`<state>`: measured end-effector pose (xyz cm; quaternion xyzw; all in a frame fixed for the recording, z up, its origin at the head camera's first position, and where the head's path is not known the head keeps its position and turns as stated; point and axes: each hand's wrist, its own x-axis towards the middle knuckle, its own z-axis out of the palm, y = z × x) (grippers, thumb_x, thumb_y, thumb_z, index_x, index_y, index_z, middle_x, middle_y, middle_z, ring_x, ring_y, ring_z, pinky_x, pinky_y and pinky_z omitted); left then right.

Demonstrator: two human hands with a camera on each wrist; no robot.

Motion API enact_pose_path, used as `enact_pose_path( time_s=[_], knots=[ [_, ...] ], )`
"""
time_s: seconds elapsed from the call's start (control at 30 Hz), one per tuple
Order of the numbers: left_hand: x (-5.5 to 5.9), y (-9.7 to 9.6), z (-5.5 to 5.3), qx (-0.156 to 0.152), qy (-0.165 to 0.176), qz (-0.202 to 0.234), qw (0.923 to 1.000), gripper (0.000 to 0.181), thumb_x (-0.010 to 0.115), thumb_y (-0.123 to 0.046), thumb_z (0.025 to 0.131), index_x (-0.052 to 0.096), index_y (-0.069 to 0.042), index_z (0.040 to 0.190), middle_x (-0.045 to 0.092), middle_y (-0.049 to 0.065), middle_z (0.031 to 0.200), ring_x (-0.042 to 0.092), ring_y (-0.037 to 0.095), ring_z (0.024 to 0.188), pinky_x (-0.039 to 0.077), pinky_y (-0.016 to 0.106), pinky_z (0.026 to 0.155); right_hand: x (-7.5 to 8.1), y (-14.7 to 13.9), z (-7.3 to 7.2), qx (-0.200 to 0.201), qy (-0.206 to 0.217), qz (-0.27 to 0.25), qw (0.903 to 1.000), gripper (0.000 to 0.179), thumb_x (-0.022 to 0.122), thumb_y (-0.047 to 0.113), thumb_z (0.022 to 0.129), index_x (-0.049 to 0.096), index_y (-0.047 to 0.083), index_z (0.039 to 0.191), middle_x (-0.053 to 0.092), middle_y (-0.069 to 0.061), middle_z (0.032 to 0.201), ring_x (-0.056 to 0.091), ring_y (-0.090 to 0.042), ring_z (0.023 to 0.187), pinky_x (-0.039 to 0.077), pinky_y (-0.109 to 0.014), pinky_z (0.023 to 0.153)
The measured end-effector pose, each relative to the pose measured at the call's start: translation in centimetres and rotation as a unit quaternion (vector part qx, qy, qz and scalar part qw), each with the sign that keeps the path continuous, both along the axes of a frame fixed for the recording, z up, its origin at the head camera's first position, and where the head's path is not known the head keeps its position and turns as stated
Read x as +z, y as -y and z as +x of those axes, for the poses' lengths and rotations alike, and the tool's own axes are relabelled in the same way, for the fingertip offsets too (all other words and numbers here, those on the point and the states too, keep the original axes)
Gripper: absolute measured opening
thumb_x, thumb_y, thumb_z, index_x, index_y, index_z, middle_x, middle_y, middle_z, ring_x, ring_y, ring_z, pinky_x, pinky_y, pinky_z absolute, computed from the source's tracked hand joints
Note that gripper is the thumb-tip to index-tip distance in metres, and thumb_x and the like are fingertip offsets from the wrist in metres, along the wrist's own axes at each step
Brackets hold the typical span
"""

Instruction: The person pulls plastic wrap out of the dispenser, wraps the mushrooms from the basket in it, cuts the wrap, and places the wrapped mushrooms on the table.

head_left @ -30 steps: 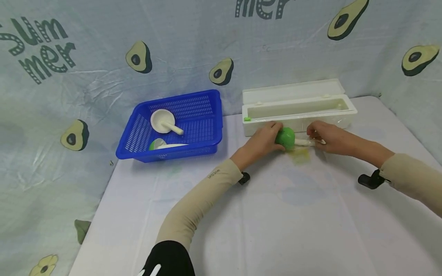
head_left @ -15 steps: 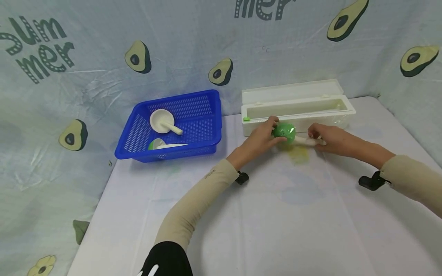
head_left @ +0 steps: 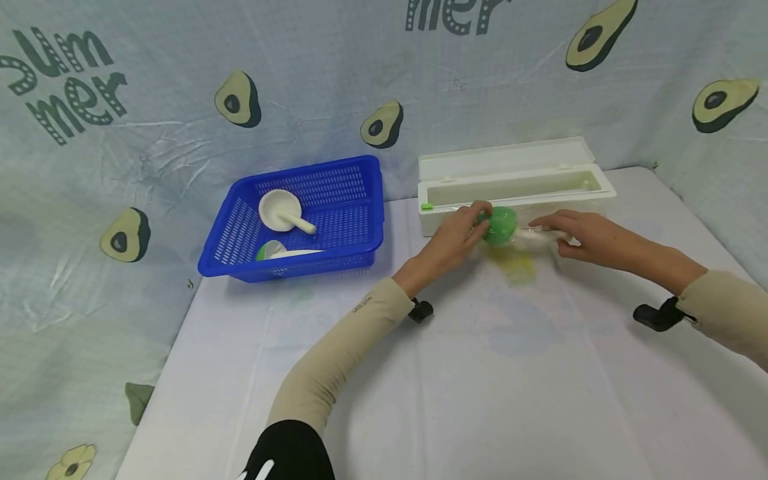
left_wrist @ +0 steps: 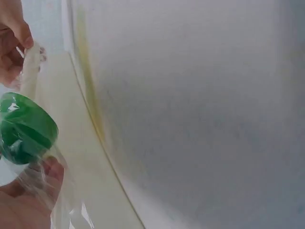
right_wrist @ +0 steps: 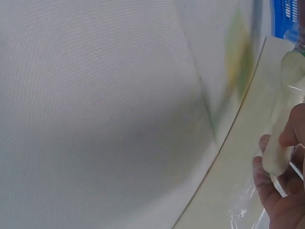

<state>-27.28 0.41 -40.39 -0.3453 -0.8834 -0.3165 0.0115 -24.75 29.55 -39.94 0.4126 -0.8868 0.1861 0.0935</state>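
Note:
A ladle (head_left: 501, 227) with a green bowl and a pale handle is held level in front of the white cling film dispenser (head_left: 444, 217). My left hand (head_left: 453, 240) grips the bowl's side between thumb and fingers. Clear cling film (left_wrist: 35, 176) lies over the green bowl and my left thumb in the left wrist view. My right hand (head_left: 594, 239) is at the handle's far end. In the right wrist view its thumb presses on the handle (right_wrist: 276, 155), with fingers beneath. Loose film hangs below those fingers. How far the film goes round the handle is hard to tell.
Left of the dispenser stands a blue plastic basket (head_left: 366, 250) with a white ladle (head_left: 279, 208) and another green-and-white utensil (head_left: 273, 249) inside. The dispenser's lid (head_left: 507, 159) is raised against the cloth backdrop. A white cloth (head_left: 456, 400) covers the table.
The green bowl has shifted slightly and turned between my hands, with film now glinting over it. My right hand's fingers have spread and moved a little right; the left fingers have shifted on the bowl.

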Motion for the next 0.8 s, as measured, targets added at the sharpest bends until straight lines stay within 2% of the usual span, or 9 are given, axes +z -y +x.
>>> enact_pose_path(
  time_s=[0.1, 0.17, 0.23, 0.33, 0.4, 0.53, 0.67, 0.73, 0.8],
  knots=[
    [0.3, 0.1, 0.2, -0.005, 0.010, -0.006, 0.9999, 0.053, 0.067, -0.026, 0.100, 0.042, -0.014, 0.145, 0.057, 0.009, 0.129, 0.055, 0.019, 0.112, 0.048, 0.027, 0.094, 0.4, -0.1, 0.3, -0.025, 0.006, -0.005, 0.9997, 0.063, 0.072, -0.015, 0.080, 0.057, 0.006, 0.138, 0.066, -0.010, 0.115, 0.059, -0.016, 0.083, 0.045, -0.029, 0.061],
    [0.5, 0.2, 0.2, -0.010, -0.002, -0.015, 0.9998, 0.068, 0.075, -0.022, 0.094, 0.037, -0.014, 0.150, 0.054, 0.012, 0.133, 0.053, 0.021, 0.116, 0.047, 0.027, 0.097, 0.6, -0.1, 0.4, -0.040, 0.011, -0.013, 0.9991, 0.064, 0.070, -0.015, 0.081, 0.054, 0.005, 0.140, 0.067, -0.011, 0.116, 0.063, -0.021, 0.089, 0.044, -0.029, 0.062],
    [0.6, 0.2, 0.2, -0.014, -0.024, -0.024, 0.9993, 0.075, 0.078, -0.018, 0.092, 0.034, -0.012, 0.153, 0.054, 0.014, 0.132, 0.053, 0.022, 0.116, 0.048, 0.029, 0.097, 0.8, -0.1, 0.4, -0.049, 0.017, -0.021, 0.9984, 0.063, 0.066, -0.015, 0.083, 0.052, 0.003, 0.141, 0.068, -0.011, 0.116, 0.064, -0.021, 0.091, 0.043, -0.027, 0.063],
    [0.9, 0.4, 0.2, -0.005, -0.048, -0.029, 0.9984, 0.072, 0.075, -0.017, 0.094, 0.034, -0.010, 0.153, 0.056, 0.014, 0.131, 0.054, 0.022, 0.114, 0.048, 0.029, 0.097, 1.2, 0.1, 0.5, -0.061, 0.023, -0.028, 0.9975, 0.061, 0.065, -0.012, 0.084, 0.049, 0.001, 0.142, 0.068, -0.011, 0.115, 0.065, -0.021, 0.093, 0.045, -0.025, 0.066],
    [1.0, 0.5, 0.1, 0.001, -0.060, -0.031, 0.9977, 0.070, 0.073, -0.020, 0.096, 0.034, -0.009, 0.153, 0.056, 0.013, 0.131, 0.054, 0.023, 0.115, 0.047, 0.030, 0.098, 1.5, 0.2, 0.4, -0.061, 0.013, -0.025, 0.9977, 0.062, 0.069, -0.009, 0.084, 0.048, -0.002, 0.141, 0.067, -0.011, 0.114, 0.064, -0.021, 0.092, 0.049, -0.028, 0.070],
    [1.5, 0.7, -0.1, 0.010, -0.089, -0.032, 0.9955, 0.067, 0.073, -0.026, 0.095, 0.039, -0.009, 0.150, 0.050, 0.012, 0.136, 0.047, 0.025, 0.120, 0.042, 0.031, 0.102, 2.2, 0.3, 0.1, -0.038, -0.052, -0.020, 0.9977, 0.064, 0.082, -0.010, 0.076, 0.056, -0.001, 0.134, 0.064, -0.013, 0.110, 0.064, -0.026, 0.091, 0.053, -0.040, 0.070],
    [1.7, 0.9, -0.6, 0.014, -0.146, -0.041, 0.9884, 0.063, 0.077, -0.031, 0.091, 0.046, -0.010, 0.142, 0.034, 0.014, 0.153, 0.033, 0.030, 0.138, 0.028, 0.035, 0.117, 2.7, 0.4, -0.5, -0.003, -0.121, -0.040, 0.9918, 0.059, 0.084, -0.016, 0.068, 0.067, 0.002, 0.121, 0.059, -0.017, 0.114, 0.060, -0.026, 0.090, 0.048, -0.031, 0.068],
    [1.7, 1.0, -0.8, 0.018, -0.177, -0.042, 0.9832, 0.063, 0.080, -0.034, 0.089, 0.049, -0.010, 0.138, 0.025, 0.015, 0.161, 0.024, 0.033, 0.146, 0.019, 0.040, 0.122, 2.9, 0.5, -0.8, 0.010, -0.137, -0.050, 0.9893, 0.058, 0.083, -0.019, 0.067, 0.068, 0.002, 0.118, 0.056, -0.019, 0.119, 0.057, -0.028, 0.092, 0.044, -0.027, 0.071],
    [1.9, 1.1, -1.0, 0.019, -0.188, -0.042, 0.9812, 0.063, 0.082, -0.037, 0.086, 0.052, -0.010, 0.134, 0.021, 0.015, 0.164, 0.017, 0.034, 0.150, 0.013, 0.043, 0.124, 3.2, 0.7, -0.9, 0.015, -0.138, -0.051, 0.9890, 0.056, 0.082, -0.021, 0.067, 0.068, 0.001, 0.117, 0.057, -0.020, 0.121, 0.057, -0.031, 0.096, 0.043, -0.027, 0.075]
  ],
)
